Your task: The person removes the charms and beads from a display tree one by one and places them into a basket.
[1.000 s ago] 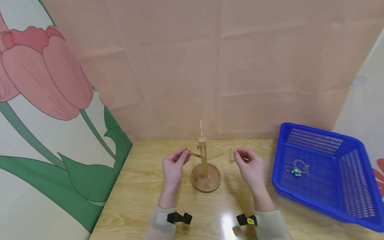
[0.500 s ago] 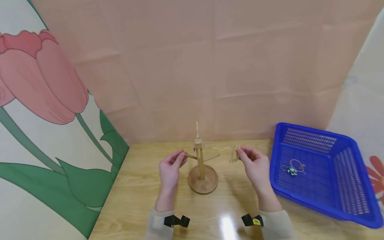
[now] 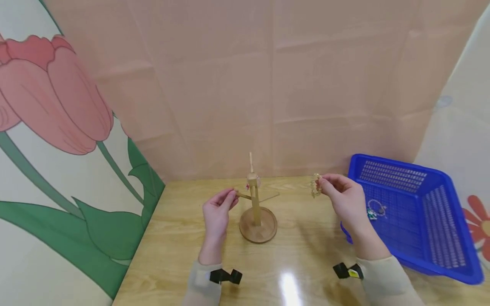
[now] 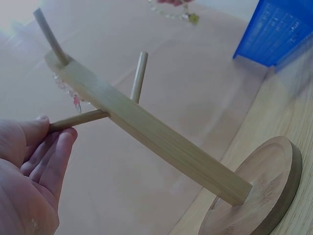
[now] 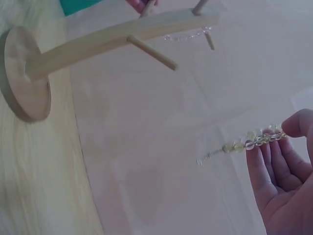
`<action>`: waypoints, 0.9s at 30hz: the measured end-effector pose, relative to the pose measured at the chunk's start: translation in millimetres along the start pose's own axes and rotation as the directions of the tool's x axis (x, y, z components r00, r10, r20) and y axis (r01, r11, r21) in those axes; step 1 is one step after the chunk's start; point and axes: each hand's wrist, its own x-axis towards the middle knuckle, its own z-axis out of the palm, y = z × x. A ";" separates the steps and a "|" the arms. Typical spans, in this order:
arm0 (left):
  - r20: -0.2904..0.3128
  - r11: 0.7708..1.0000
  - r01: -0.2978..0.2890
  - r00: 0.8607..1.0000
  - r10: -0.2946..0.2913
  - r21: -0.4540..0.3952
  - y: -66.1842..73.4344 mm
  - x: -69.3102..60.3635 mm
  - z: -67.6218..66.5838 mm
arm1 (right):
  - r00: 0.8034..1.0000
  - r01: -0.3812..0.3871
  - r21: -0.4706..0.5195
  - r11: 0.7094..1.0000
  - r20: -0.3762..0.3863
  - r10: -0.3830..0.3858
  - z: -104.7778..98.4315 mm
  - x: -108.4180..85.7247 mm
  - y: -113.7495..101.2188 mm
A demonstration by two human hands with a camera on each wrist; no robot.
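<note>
A wooden stand with pegs (image 3: 255, 204) rises from a round base on the table. My left hand (image 3: 216, 214) pinches its left peg (image 4: 80, 119) between thumb and fingers. To the right of the stand, in the air, my right hand (image 3: 344, 199) pinches a yellowish clear beaded bracelet (image 5: 252, 142), which hangs apart from the pegs. Another bracelet with clear and pink beads (image 4: 73, 94) hangs near the top of the stand. The right peg (image 5: 154, 53) carries nothing.
A blue plastic basket (image 3: 440, 270) stands at the right, partly behind my right hand. Inside lies a bracelet with a green charm (image 3: 372, 214). A pink cloth (image 3: 214, 106) covers the wall behind the wooden table (image 3: 172, 238).
My right hand has moved right and up with the bracelet, away from the stand toward the basket. My left hand keeps its pinch on the peg.
</note>
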 end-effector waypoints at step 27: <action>0.012 1.000 -0.004 1.000 0.005 -0.030 -1.4 0.4 3.4 | 1.000 -0.015 -0.226 0.974 -0.002 0.015 -81.7 15.5 -14.2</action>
